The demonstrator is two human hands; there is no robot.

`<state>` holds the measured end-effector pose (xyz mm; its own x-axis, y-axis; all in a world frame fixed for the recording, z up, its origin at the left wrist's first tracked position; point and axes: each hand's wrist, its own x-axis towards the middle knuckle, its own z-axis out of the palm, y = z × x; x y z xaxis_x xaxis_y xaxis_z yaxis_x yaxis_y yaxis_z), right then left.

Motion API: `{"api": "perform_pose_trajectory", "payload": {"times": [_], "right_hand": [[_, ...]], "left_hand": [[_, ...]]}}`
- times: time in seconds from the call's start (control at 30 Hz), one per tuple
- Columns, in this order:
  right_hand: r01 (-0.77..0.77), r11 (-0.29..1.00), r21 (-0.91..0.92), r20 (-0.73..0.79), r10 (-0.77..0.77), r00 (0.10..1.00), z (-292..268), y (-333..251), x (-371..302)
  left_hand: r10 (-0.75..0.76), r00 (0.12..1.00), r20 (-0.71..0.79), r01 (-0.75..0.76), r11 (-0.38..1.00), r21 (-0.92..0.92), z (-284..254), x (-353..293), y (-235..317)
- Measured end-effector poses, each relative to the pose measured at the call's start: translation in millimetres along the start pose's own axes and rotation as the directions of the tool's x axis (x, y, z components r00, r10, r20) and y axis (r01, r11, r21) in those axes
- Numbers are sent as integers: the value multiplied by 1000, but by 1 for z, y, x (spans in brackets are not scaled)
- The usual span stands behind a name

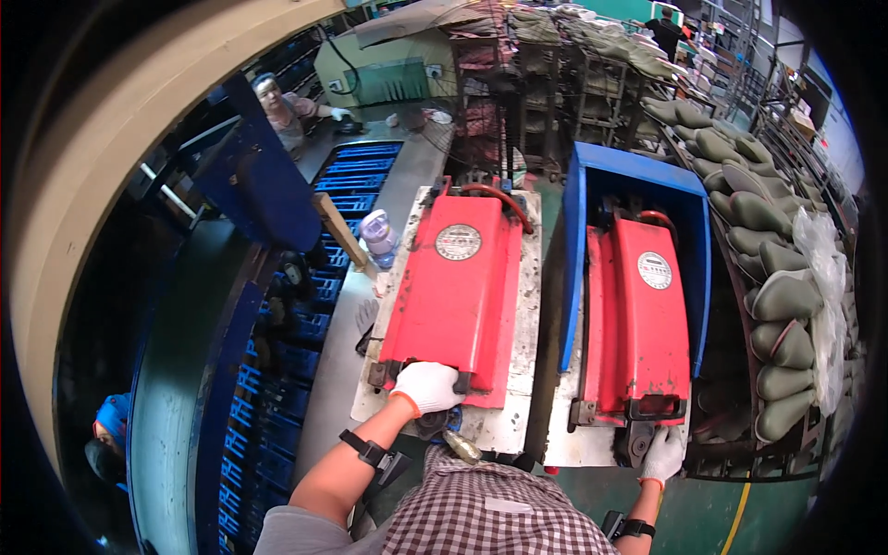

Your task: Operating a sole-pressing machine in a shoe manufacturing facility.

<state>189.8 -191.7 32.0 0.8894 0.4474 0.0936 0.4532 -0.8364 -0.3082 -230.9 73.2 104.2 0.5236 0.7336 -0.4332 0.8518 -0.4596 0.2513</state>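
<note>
My left hand (427, 387), in a white knit glove, is closed over the black front handle of the left red machine cover (444, 305). Its fingertips are partly hidden at that edge. My right hand (662, 453), gloved the same way, rests at the front right corner of the second machine, whose red cover (638, 324) sits inside a blue hood (638, 166). It is beside a black metal latch block (636, 442); what its fingers do is not clear. Both covers are down, each on a worn white base. A gold-coloured bulb-shaped piece (462, 447) lies near the left machine's front.
Left of the machines runs a metal-edged conveyor (342, 370) with blue slats. A clear plastic jug (377, 236) stands on its edge. A co-worker (291, 116) is across the conveyor, another person's head at lower left. Racks of olive-green boots (786, 305) line the right.
</note>
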Motion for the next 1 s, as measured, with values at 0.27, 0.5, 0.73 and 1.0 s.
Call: {"api": "perform_pose_trajectory", "payload": {"times": [0.27, 0.5, 0.73, 1.0], "right_hand": [[-26, 1000, -14, 37, 26, 999, -2, -2, 4], [-52, 999, -3, 53, 53, 997, 1, 1, 5], [-20, 999, 38, 54, 17, 998, 12, 14, 6], [-32, 997, -66, 21, 33, 999, 26, 35, 13]], "left_hand": [[-24, 1000, 6, 24, 1000, -4, -1, 0, 3], [-19, 1000, -8, 19, 1000, 15, -5, 3, 3], [-38, 999, -10, 38, 999, -8, -8, -3, 4], [-31, 999, 42, 31, 1000, 4, -13, -3, 9]]}}
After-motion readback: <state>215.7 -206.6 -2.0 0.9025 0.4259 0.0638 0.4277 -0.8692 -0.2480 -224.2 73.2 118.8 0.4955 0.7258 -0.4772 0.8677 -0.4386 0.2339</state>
